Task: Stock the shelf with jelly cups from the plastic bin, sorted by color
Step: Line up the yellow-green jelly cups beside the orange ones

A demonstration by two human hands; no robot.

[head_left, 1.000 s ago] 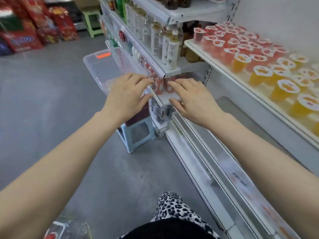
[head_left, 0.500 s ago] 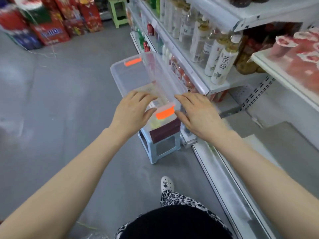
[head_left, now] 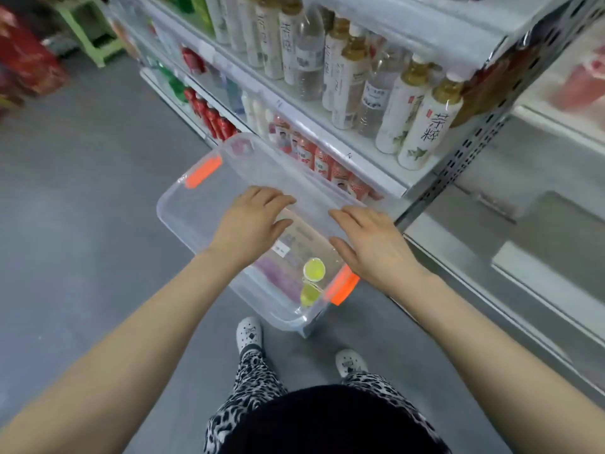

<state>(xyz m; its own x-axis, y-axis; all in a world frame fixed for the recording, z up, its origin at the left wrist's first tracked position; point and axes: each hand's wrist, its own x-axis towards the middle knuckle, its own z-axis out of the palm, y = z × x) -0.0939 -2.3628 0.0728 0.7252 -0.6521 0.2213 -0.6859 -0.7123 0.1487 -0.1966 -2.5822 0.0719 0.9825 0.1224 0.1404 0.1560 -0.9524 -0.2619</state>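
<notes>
Currently both hands, left hand (head_left: 250, 221) and right hand (head_left: 371, 245), hover empty, fingers spread, above bin (head_left: 183, 221); near yellow cup (head_left: 314, 269) could tip if fumbled.

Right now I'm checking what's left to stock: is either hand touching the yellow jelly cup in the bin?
Apart. The head view shows the yellow jelly cup on the bin floor, with clear space between it and the left hand and right hand.

— The bin (head_left: 209, 221)?
— Clear, glossy plastic with orange plastic latches (head_left: 342, 285).
— And the shelf (head_left: 357, 155) at upper right of the frame?
— White painted metal, smooth, with a perforated upright (head_left: 471, 155).
— The floor (head_left: 82, 191)?
— Grey, matt and smooth. The bottles (head_left: 422, 132) look like glossy plastic.
</notes>
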